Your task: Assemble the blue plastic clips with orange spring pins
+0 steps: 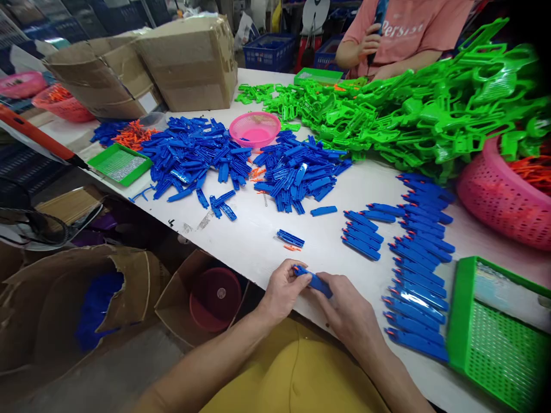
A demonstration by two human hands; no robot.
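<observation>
Between both hands, just above the table's near edge, is a blue plastic piece [317, 282] with an orange tip at its left end. My left hand [282, 289] pinches the tip end with thumb and fingers. The other end is gripped by my right hand [346, 301]. Just beyond them lie a blue half-shell [290, 237] and a small orange part [292, 248]. To the right, several orange-tipped blue pieces [361, 235] lie in a short stack, beside a longer column of similar pieces [417, 298].
Loose blue parts [297, 172] are heaped mid-table, near a pink basket [255, 129]. Green toy-gun frames [413, 109] pile up at the right. A green tray [499, 338] stands at the near right, cardboard boxes [189, 63] at the back left. Across the table a person [404, 34] holds a tool.
</observation>
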